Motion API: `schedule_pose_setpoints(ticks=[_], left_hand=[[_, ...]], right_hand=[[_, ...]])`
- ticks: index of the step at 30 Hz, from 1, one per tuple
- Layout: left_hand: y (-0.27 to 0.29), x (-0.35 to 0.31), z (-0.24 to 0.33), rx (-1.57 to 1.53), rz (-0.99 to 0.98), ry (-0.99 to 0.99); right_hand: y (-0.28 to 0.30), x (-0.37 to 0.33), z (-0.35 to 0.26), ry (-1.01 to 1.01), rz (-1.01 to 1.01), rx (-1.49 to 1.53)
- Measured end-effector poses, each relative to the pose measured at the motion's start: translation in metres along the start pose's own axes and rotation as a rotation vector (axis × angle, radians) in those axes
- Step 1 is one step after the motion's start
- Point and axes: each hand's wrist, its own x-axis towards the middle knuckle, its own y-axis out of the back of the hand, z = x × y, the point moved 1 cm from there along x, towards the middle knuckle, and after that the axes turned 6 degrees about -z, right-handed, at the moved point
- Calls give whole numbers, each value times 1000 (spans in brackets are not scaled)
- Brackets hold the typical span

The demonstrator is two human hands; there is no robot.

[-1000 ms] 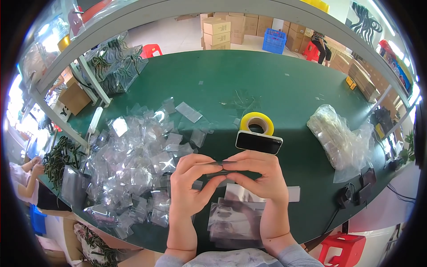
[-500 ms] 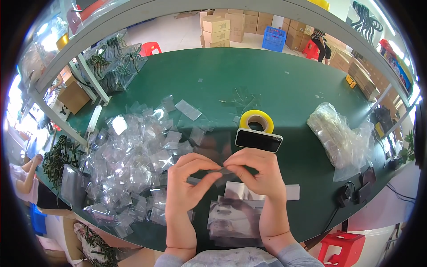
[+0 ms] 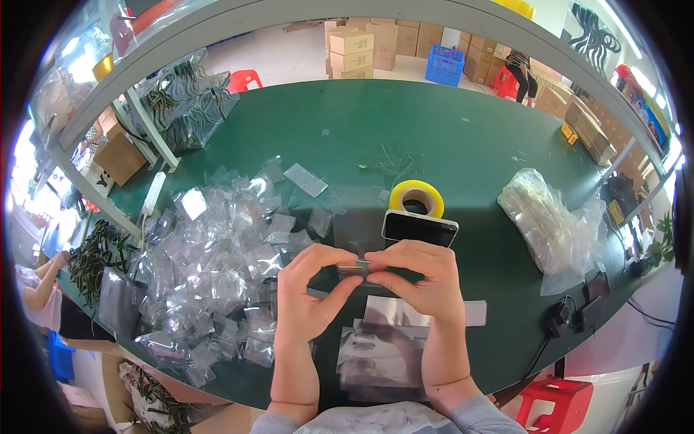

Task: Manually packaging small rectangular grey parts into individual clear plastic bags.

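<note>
Since the half-second-earlier frame, my right thumb and forefinger have parted a little and risen, and the small clear plastic piece between the hands now faces me, with a thin yellow glint across it. My left hand pinches its left side, thumb below and forefinger above, the tips a narrow gap apart with the film between them. My right hand mirrors that at the right side, thumb and forefinger slightly spread and both tips at the film's edge; from here I can't tell how firmly they press. The piece is above the dark green tabletop, just short of the white-edged black phone, which overlaps the yellow tape roll in my view. Left of my hands spreads a heap of small transparent pouches; between my forearms lies a stack of clear flat sleeves.
</note>
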Motion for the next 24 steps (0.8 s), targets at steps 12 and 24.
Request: schedule_pose_setpoints(ticks=[12, 24], left_hand=[[-2, 1, 8, 291, 26, -208], [8, -2, 0, -143, -77, -13]], right_hand=[[1, 3, -2, 85, -30, -35], [7, -2, 3, -105, -123, 242]])
